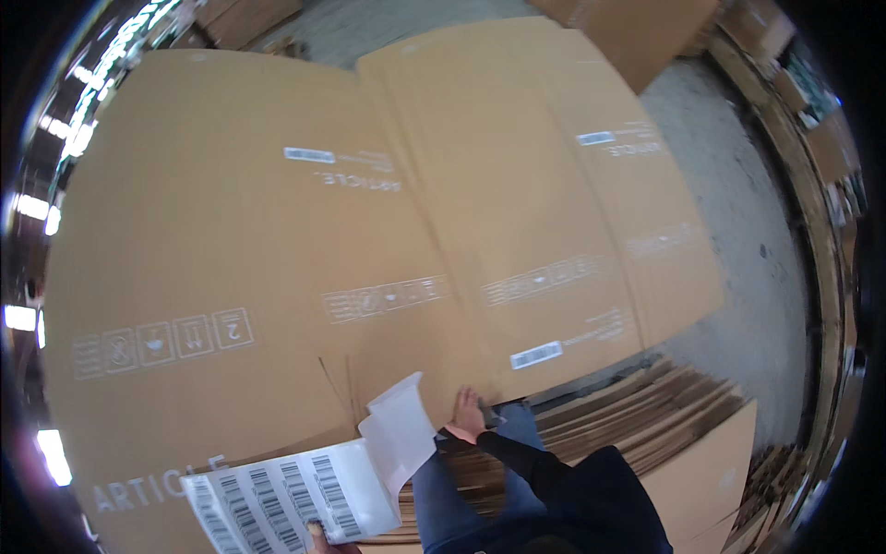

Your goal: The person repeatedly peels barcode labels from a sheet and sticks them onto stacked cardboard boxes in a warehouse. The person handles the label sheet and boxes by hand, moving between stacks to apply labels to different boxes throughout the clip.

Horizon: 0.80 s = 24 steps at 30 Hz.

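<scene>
A white sheet of barcode labels (pixel 277 499) lies over the near left part of a big flattened cardboard carton (pixel 231 231). My left hand (pixel 328 543), mostly cut off by the lower edge of the view, pinches the sheet's near edge with the thumb on top. A blank, curled flap of white paper (pixel 397 429) sticks up from the sheet's right end. My right hand (pixel 468 417) rests at the carton's near edge, its fingers on the cardboard and pointing away from me. Close beside these fingers is a small dark grey item (pixel 489 415) whose kind I cannot make out.
Flattened cardboard sheets (pixel 646 406) stand packed on edge at the near right, by my legs. Small barcode labels (pixel 536 355) sit on the carton. Another brown box (pixel 632 32) stands beyond it. Wooden racking (pixel 812 222) runs along the concrete floor (pixel 738 185) at right.
</scene>
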### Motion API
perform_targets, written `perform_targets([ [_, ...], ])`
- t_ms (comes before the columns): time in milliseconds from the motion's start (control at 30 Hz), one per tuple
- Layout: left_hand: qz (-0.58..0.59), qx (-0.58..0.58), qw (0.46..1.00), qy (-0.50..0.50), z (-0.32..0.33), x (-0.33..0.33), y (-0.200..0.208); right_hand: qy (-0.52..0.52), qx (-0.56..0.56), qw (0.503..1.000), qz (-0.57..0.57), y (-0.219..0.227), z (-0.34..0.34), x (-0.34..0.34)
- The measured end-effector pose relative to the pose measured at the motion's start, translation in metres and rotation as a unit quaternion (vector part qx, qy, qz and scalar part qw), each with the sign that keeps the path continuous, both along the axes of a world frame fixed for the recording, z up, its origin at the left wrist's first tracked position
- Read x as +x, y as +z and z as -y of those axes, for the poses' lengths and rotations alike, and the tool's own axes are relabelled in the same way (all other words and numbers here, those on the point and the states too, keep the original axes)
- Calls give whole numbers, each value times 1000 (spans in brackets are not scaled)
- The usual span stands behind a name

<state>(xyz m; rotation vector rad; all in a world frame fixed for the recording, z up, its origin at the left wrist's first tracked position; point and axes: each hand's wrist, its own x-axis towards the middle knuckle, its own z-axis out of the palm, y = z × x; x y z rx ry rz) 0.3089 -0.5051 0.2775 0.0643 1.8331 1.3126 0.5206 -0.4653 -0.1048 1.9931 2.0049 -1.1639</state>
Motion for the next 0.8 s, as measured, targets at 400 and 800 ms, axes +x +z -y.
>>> perform_targets([
  [400, -166, 297, 814, -470, -98, 244, 27, -343, 57, 882, -317, 50, 30, 111],
  [800, 316, 121, 814, -473, -132, 284, 43, -606, 238, 537, -537, 310, 58, 357],
])
